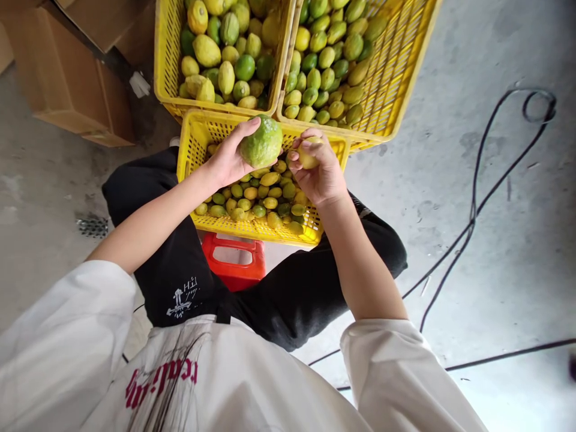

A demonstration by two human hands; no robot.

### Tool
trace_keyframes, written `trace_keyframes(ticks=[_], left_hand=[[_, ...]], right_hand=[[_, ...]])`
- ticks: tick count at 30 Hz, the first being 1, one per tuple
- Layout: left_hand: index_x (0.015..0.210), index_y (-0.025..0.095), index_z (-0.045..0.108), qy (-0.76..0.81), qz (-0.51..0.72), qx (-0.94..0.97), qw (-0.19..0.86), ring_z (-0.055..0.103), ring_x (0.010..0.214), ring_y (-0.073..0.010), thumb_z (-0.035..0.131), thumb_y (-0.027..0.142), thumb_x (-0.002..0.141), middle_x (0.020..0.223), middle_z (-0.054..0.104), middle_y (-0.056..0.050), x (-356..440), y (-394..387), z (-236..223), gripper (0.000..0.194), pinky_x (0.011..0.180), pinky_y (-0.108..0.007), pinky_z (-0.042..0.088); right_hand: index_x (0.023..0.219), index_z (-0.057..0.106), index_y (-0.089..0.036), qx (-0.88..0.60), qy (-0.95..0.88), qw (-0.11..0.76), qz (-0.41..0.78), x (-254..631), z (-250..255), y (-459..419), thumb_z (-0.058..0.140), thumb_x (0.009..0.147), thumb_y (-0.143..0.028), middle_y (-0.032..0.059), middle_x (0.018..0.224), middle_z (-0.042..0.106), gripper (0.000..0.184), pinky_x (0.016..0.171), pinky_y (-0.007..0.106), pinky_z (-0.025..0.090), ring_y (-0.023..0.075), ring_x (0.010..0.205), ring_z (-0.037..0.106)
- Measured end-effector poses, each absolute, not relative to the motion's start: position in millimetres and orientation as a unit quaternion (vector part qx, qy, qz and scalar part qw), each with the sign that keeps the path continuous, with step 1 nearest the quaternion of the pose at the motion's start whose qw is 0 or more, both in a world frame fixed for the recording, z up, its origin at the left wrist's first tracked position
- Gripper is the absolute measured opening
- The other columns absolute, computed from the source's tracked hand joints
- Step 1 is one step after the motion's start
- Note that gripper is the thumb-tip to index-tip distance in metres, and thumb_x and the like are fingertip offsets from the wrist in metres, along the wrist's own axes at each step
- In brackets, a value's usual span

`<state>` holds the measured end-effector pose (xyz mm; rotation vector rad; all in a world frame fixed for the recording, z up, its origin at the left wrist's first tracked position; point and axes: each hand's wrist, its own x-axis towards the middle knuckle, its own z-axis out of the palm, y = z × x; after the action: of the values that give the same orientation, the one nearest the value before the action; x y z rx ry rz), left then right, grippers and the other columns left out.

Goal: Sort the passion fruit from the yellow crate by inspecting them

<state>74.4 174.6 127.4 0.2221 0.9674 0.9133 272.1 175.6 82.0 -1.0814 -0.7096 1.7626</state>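
Note:
In my left hand (231, 157) is a large, bumpy green lemon (261, 142), gripped between thumb and fingers. My right hand (319, 171) has its fingers curled round a smaller yellow lemon (309, 153). Both hands are raised over the near yellow crate (185, 144), close together but apart. Inside that crate lie many small green and yellow lemons (270, 203). Behind it, the far left crate (161, 60) holds larger lemons (207, 51), and the far right crate (411, 72) holds small, mostly green ones (327, 58).
A red plastic stool (236, 279) shows below the near crate, between my knees. Cardboard boxes (67, 72) stand at the upper left. A looped black cable (472, 210) lies across the grey concrete floor (517, 270) on the right.

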Motion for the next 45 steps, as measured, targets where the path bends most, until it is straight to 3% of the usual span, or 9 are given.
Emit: trace_keyframes(ticks=[5, 8, 13, 16, 22, 30, 37, 41, 45], left_hand=[[0.098, 0.021, 0.068, 0.433, 0.431, 0.111, 0.784, 0.074, 0.141, -0.0324, 0.046, 0.040, 0.115, 0.094, 0.081, -0.007, 73.0, 175.9, 128.4, 0.033, 0.124, -0.049, 0.060], [0.110, 0.019, 0.070, 0.453, 0.405, 0.078, 0.791, 0.076, 0.138, -0.0379, 0.041, 0.047, 0.114, 0.093, 0.082, -0.009, 70.5, 175.9, 128.8, 0.041, 0.118, -0.057, 0.064], [0.142, 0.016, 0.066, 0.422, 0.409, -0.005, 0.809, 0.074, 0.143, -0.0352, 0.032, 0.041, 0.114, 0.124, 0.084, -0.010, 68.5, 177.1, 128.8, 0.051, 0.112, -0.051, 0.067], [0.149, 0.015, 0.062, 0.410, 0.424, -0.028, 0.807, 0.077, 0.138, -0.0319, 0.031, 0.039, 0.115, 0.129, 0.083, -0.009, 69.2, 177.7, 128.1, 0.051, 0.108, -0.047, 0.068], [0.146, 0.020, 0.066, 0.417, 0.415, -0.039, 0.808, 0.084, 0.122, -0.0319, 0.051, 0.060, 0.111, 0.119, 0.085, -0.012, 66.1, 178.2, 117.2, 0.055, 0.097, -0.039, 0.072], [0.145, 0.016, 0.067, 0.424, 0.423, -0.015, 0.801, 0.082, 0.128, -0.0340, 0.046, 0.056, 0.114, 0.114, 0.087, -0.014, 64.8, 180.7, 115.1, 0.055, 0.097, -0.038, 0.070], [0.141, 0.019, 0.069, 0.447, 0.432, 0.009, 0.783, 0.070, 0.147, -0.0362, 0.037, 0.054, 0.116, 0.123, 0.085, -0.011, 66.4, 179.3, 127.3, 0.053, 0.106, -0.044, 0.068], [0.146, 0.019, 0.064, 0.432, 0.458, -0.006, 0.777, 0.069, 0.149, -0.0332, 0.033, 0.046, 0.118, 0.130, 0.081, -0.010, 68.7, 179.0, 131.7, 0.050, 0.111, -0.044, 0.066], [0.148, 0.025, 0.063, 0.438, 0.462, 0.008, 0.771, 0.069, 0.148, -0.0290, 0.048, 0.049, 0.118, 0.132, 0.078, -0.008, 72.8, 179.8, 132.7, 0.042, 0.112, -0.034, 0.063]], right_hand=[[0.099, 0.068, -0.034, -0.455, -0.302, 0.466, 0.697, 281.1, 72.9, 183.9, 0.087, 0.080, -0.072, 0.0059, 0.101, 0.077, 0.046, 0.078, 0.049, 0.068, 0.0372, 0.117, 0.076], [0.101, 0.071, -0.035, -0.466, -0.308, 0.463, 0.688, 283.0, 69.7, 189.0, 0.079, 0.085, -0.068, 0.0036, 0.108, 0.081, 0.037, 0.088, 0.055, 0.066, 0.0385, 0.128, 0.075], [0.101, 0.069, -0.035, -0.473, -0.264, 0.478, 0.691, 275.1, 81.2, 185.4, 0.079, 0.083, -0.051, 0.0003, 0.116, 0.082, 0.026, 0.106, 0.058, 0.065, 0.0325, 0.142, 0.069], [0.097, 0.067, -0.036, -0.465, -0.213, 0.483, 0.711, 270.8, 92.5, 179.0, 0.082, 0.081, -0.044, 0.0002, 0.109, 0.080, 0.023, 0.113, 0.046, 0.066, 0.0271, 0.129, 0.073], [0.091, 0.067, -0.032, -0.451, -0.180, 0.486, 0.726, 271.7, 95.8, 175.2, 0.080, 0.077, -0.034, -0.0027, 0.088, 0.068, 0.020, 0.083, 0.034, 0.068, 0.0194, 0.082, 0.067], [0.103, 0.066, -0.036, -0.446, -0.212, 0.455, 0.741, 275.0, 89.2, 175.7, 0.087, 0.080, -0.047, -0.0006, 0.100, 0.075, 0.033, 0.090, 0.044, 0.069, 0.0285, 0.114, 0.076], [0.106, 0.072, -0.035, -0.418, -0.220, 0.474, 0.743, 277.1, 93.1, 177.3, 0.077, 0.078, -0.061, 0.0031, 0.117, 0.083, 0.039, 0.109, 0.056, 0.064, 0.0358, 0.142, 0.068], [0.107, 0.069, -0.039, -0.403, -0.226, 0.476, 0.749, 275.7, 98.3, 178.6, 0.081, 0.074, -0.048, -0.0016, 0.121, 0.084, 0.036, 0.125, 0.050, 0.056, 0.0287, 0.152, 0.061], [0.107, 0.070, -0.039, -0.428, -0.216, 0.455, 0.751, 271.1, 100.4, 177.7, 0.087, 0.078, -0.062, -0.0010, 0.112, 0.081, 0.040, 0.125, 0.047, 0.056, 0.0280, 0.150, 0.061]])
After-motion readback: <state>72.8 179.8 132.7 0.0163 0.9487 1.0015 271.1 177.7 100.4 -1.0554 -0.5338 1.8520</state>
